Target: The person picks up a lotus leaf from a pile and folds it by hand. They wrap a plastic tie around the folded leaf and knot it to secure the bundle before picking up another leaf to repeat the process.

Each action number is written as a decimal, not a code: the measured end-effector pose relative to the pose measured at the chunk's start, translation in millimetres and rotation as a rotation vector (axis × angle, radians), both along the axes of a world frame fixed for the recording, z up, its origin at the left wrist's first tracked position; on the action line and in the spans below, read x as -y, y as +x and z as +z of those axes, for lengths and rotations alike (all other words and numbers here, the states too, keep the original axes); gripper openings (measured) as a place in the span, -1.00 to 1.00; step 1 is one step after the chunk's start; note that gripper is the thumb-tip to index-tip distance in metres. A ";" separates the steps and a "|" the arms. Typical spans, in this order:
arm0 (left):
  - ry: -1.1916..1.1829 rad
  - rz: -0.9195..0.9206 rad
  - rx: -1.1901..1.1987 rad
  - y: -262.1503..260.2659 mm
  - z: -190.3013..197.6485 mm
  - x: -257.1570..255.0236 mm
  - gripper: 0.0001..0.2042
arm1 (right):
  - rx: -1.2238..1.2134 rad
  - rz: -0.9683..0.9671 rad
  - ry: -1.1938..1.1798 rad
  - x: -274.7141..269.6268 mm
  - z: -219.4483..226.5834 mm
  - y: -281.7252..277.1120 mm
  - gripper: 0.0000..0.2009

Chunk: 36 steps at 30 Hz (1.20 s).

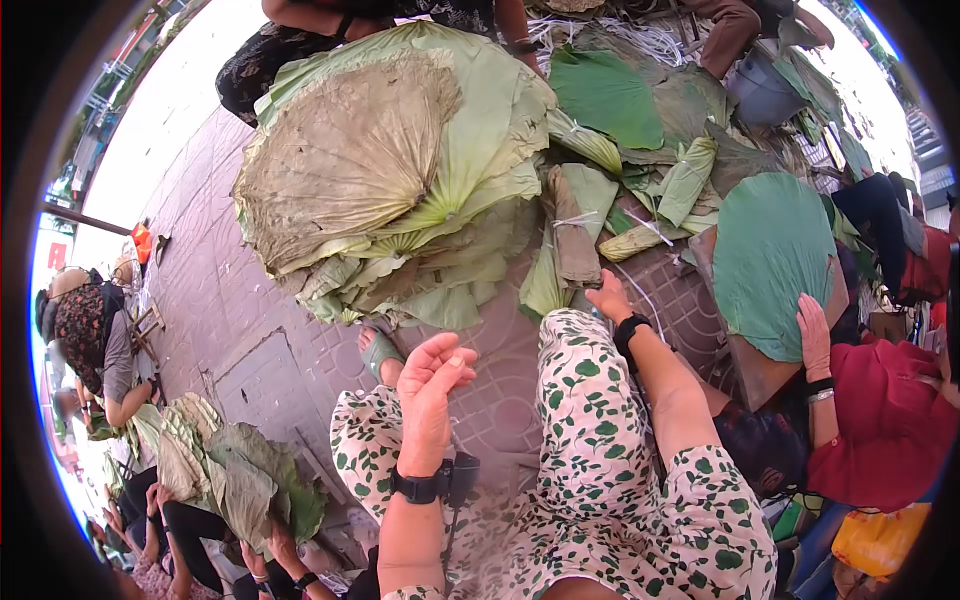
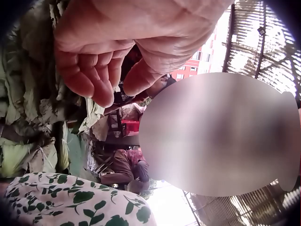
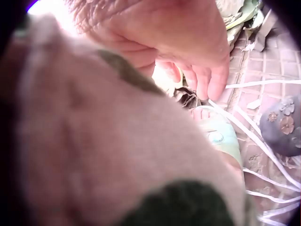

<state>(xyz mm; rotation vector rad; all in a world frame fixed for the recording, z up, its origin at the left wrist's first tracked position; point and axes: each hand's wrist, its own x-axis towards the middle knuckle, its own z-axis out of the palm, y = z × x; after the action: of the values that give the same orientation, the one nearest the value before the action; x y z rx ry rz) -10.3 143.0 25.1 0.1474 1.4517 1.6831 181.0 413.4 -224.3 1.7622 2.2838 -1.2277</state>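
Note:
My left hand [image 1: 430,395] hovers over my lap, its fingers loosely bent and holding nothing; the left wrist view shows the same hand [image 2: 127,52] with a gap between thumb and fingertips. Low by my right knee, my right hand [image 1: 608,298] reaches to the near end of a brown rolled leaf bundle [image 1: 577,240] tied with white string. In the right wrist view its fingers [image 3: 207,80] bend down beside a dark crinkled leaf end [image 3: 187,97]; I cannot tell whether they grip it. White string [image 3: 254,136] runs away from the fingertips.
A tall stack of large dried lotus leaves [image 1: 350,160] stands ahead. Several tied green rolls [image 1: 688,180] lie to its right. At the right, another person's hand [image 1: 815,335] rests on a round green leaf [image 1: 775,265] over a board. My sandalled foot [image 1: 380,352] is below the stack.

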 end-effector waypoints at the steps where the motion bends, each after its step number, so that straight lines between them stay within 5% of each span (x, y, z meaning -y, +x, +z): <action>1: -0.002 0.001 0.011 -0.6 1.2 0.0 -0.73 | 0.013 -0.018 -0.029 -0.7 0.6 -5.0 -0.29; 10: 0.005 -0.004 0.040 -1.7 6.8 -0.7 -0.75 | 0.011 -0.112 0.150 -13.0 -34.9 -28.9 -0.61; 14: 0.015 0.003 0.056 -0.5 9.2 0.3 -0.76 | -0.124 0.016 0.312 -20.6 -46.6 -24.1 -0.69; 16: 0.027 0.008 0.060 -1.0 9.4 0.9 -0.75 | -0.297 -0.089 -0.054 -26.8 -47.0 -24.9 -0.69; 17: 0.035 0.008 0.064 -1.4 9.5 0.5 -0.73 | -0.299 -0.082 -0.042 -26.3 -23.5 -29.5 -0.69; 19: 0.051 0.002 0.060 -0.6 10.3 -0.3 -0.73 | -0.531 -0.321 -0.503 -15.7 57.2 -44.7 -0.80; 23: 0.093 -0.010 -0.001 4.4 4.6 0.8 -0.75 | -0.967 -0.282 -0.614 -16.1 143.2 -56.5 -0.85; 29: 0.059 -0.048 -0.304 12.2 -15.2 5.4 -0.53 | -1.137 0.034 -0.676 32.5 285.0 -58.5 -0.77; 31: 0.001 -0.063 -0.409 14.9 -13.0 6.1 -0.46 | -1.183 0.194 -0.717 49.9 305.1 -56.6 -0.75; 33: -0.086 -0.034 -0.801 17.6 -10.5 6.7 -0.38 | -1.084 0.264 -0.788 78.2 327.5 -60.9 -0.75; 36: -0.055 -0.068 -0.883 10.5 -10.3 8.5 -0.30 | -1.070 0.358 -0.836 120.6 353.9 -72.4 -0.73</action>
<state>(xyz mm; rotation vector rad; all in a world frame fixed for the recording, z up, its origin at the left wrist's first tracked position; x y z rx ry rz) 0.2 134.5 14.8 0.9956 2.0791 1.5809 108.6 292.8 129.6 0.3799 1.6501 -2.8233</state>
